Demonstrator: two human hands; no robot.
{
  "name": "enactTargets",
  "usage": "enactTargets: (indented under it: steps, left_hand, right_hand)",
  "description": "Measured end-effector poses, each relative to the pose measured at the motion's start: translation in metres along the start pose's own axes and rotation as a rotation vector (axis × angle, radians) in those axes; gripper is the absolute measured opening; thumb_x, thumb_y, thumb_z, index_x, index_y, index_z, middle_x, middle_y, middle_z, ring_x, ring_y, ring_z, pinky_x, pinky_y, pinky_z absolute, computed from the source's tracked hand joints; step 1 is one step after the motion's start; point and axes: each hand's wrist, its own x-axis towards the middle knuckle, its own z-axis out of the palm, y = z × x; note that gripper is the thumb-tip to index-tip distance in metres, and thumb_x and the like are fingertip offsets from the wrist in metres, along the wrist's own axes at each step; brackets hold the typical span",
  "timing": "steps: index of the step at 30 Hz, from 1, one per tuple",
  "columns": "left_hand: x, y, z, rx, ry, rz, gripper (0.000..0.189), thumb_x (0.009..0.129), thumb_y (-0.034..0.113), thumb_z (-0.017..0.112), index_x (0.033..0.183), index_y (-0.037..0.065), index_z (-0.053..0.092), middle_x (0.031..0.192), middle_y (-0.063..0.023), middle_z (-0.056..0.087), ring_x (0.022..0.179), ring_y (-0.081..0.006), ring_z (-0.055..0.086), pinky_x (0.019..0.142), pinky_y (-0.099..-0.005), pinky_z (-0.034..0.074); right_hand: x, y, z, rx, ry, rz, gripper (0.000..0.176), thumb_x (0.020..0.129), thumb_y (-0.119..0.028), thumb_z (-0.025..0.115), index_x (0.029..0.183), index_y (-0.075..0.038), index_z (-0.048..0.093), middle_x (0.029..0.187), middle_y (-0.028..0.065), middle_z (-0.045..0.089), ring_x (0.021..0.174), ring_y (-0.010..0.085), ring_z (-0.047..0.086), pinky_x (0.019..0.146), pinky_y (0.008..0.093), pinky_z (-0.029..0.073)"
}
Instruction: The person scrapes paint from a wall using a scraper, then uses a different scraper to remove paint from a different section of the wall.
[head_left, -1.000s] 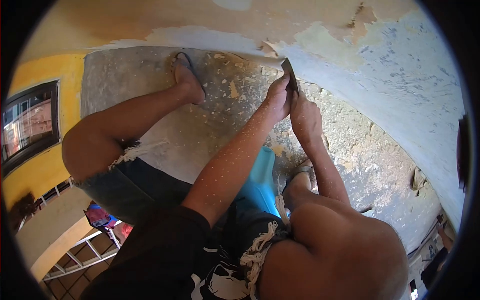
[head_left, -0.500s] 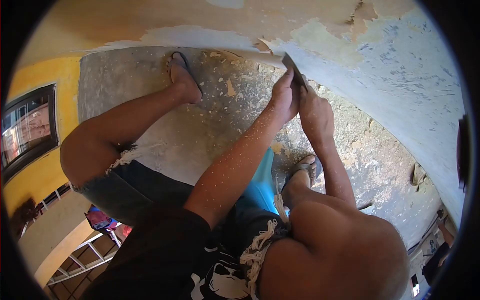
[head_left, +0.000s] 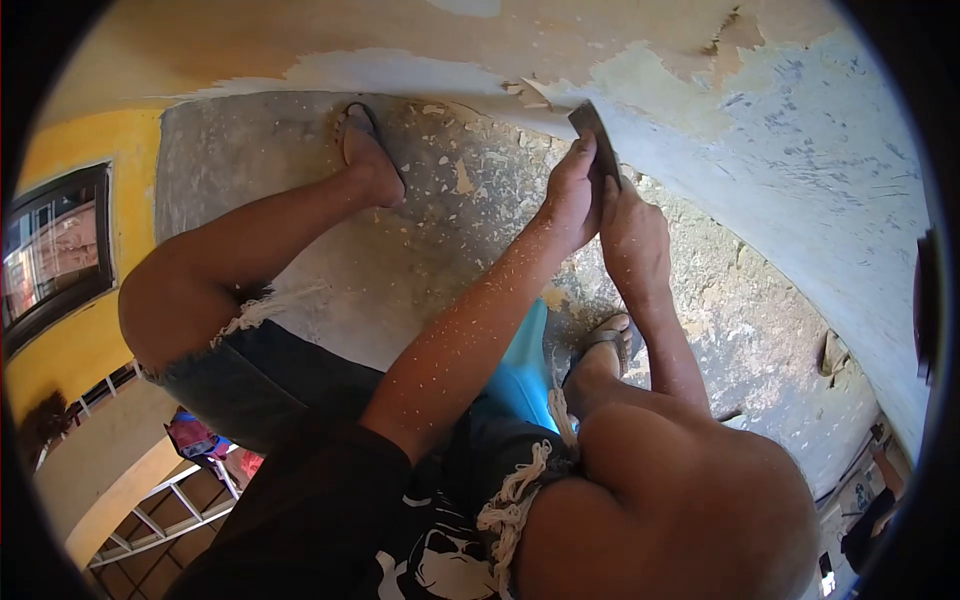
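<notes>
A dark, flat scraper (head_left: 598,138) is held between both hands, its wide end up by the base of the wall (head_left: 680,110). My left hand (head_left: 574,198) is closed around it, thumb lying along the blade. Just to the right, my right hand (head_left: 637,238) grips the lower end, fingers curled. Left of the blade's tip, a loose flake of paint (head_left: 535,96) curls off the wall. Pale paint specks dot my left forearm.
Paint chips litter the concrete floor (head_left: 440,240) around my sandalled feet. I sit on a blue stool (head_left: 522,365) between my knees. A ladder (head_left: 175,515) lies at the lower left, near a yellow wall with a window (head_left: 60,255). Another person (head_left: 875,510) is at the lower right.
The scraper has shifted slightly right and turned, showing more of its flat face. Both hands moved with it. The paint flake left of it stands out more.
</notes>
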Motion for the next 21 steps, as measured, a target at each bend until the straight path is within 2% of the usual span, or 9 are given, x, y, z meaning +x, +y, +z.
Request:
enactTargets:
  steps: [4,6,9,11,12,16,18,20,21]
  left_hand:
    - [-0.002,0.047,0.001,0.131,0.058,0.137,0.038,0.104,0.046,0.041,0.098,0.011,0.053,0.085,-0.0010,0.054,0.081,-0.0150,0.053,0.080,-0.0293,0.046]
    - [0.003,0.068,-0.020,0.026,-0.118,0.106,0.037,0.105,0.045,0.040,0.098,0.011,0.053,0.086,-0.0005,0.054,0.083,-0.0148,0.053,0.079,-0.0295,0.046]
    - [-0.018,0.038,-0.009,0.112,-0.004,0.070,0.036,0.104,0.045,0.042,0.100,0.010,0.053,0.089,-0.0003,0.054,0.084,-0.0150,0.053,0.080,-0.0296,0.045]
    - [-0.017,0.008,0.000,0.139,-0.002,-0.045,0.037,0.104,0.044,0.043,0.109,0.010,0.055,0.095,-0.0005,0.056,0.089,-0.0147,0.053,0.085,-0.0290,0.044]
    - [-0.014,-0.003,0.007,0.089,0.028,-0.048,0.041,0.104,0.045,0.042,0.117,0.009,0.055,0.104,-0.0019,0.058,0.099,-0.0159,0.053,0.093,-0.0300,0.042]
    - [0.002,0.002,0.000,0.020,-0.033,0.052,0.046,0.104,0.047,0.040,0.123,0.008,0.055,0.113,-0.0038,0.059,0.108,-0.0181,0.052,0.099,-0.0316,0.040]
    - [0.006,0.024,-0.008,0.081,0.055,0.113,0.042,0.104,0.047,0.040,0.114,0.009,0.055,0.102,-0.0030,0.058,0.098,-0.0164,0.053,0.092,-0.0309,0.043]
    - [0.001,0.044,-0.006,0.063,-0.040,0.167,0.038,0.104,0.046,0.041,0.093,0.012,0.052,0.087,-0.0003,0.054,0.085,-0.0133,0.052,0.080,-0.0282,0.045]
    - [0.001,0.044,-0.021,0.052,-0.077,0.114,0.038,0.104,0.046,0.041,0.096,0.011,0.053,0.089,-0.0001,0.054,0.086,-0.0131,0.052,0.081,-0.0283,0.045]
  right_hand:
    - [0.033,-0.035,0.022,-0.064,0.051,-0.254,0.025,0.096,-0.013,0.045,0.115,-0.008,0.060,0.089,0.0218,0.068,0.071,0.0414,0.066,0.063,0.0511,0.054]
    - [0.028,-0.056,0.014,-0.044,0.022,-0.213,0.024,0.099,-0.016,0.044,0.112,-0.006,0.061,0.084,0.0239,0.067,0.071,0.0422,0.066,0.061,0.0516,0.054]
    - [0.008,-0.018,0.024,-0.084,-0.008,-0.329,0.028,0.102,-0.022,0.042,0.108,-0.003,0.061,0.076,0.0260,0.066,0.070,0.0444,0.065,0.061,0.0529,0.052]
    - [-0.006,0.001,0.003,-0.048,0.021,-0.208,0.030,0.102,-0.024,0.042,0.107,-0.002,0.061,0.074,0.0262,0.065,0.069,0.0451,0.064,0.061,0.0537,0.051]
    - [-0.009,0.003,-0.002,0.002,0.038,-0.109,0.032,0.103,-0.026,0.042,0.106,-0.001,0.061,0.072,0.0264,0.064,0.069,0.0457,0.064,0.061,0.0544,0.050]
    - [0.012,-0.007,0.002,0.011,0.065,-0.072,0.030,0.102,-0.024,0.042,0.106,-0.002,0.062,0.073,0.0267,0.065,0.069,0.0462,0.064,0.063,0.0553,0.051]
    - [0.026,-0.023,0.013,0.005,0.056,-0.182,0.029,0.102,-0.024,0.042,0.107,-0.003,0.062,0.074,0.0273,0.065,0.069,0.0459,0.064,0.065,0.0556,0.051]
    - [0.026,-0.039,0.016,-0.013,0.018,-0.168,0.028,0.101,-0.023,0.042,0.108,-0.005,0.062,0.073,0.0276,0.065,0.070,0.0451,0.065,0.066,0.0555,0.052]
    - [0.018,-0.041,0.016,-0.040,0.010,-0.153,0.027,0.101,-0.022,0.042,0.107,-0.006,0.062,0.078,0.0252,0.066,0.071,0.0445,0.065,0.065,0.0550,0.052]
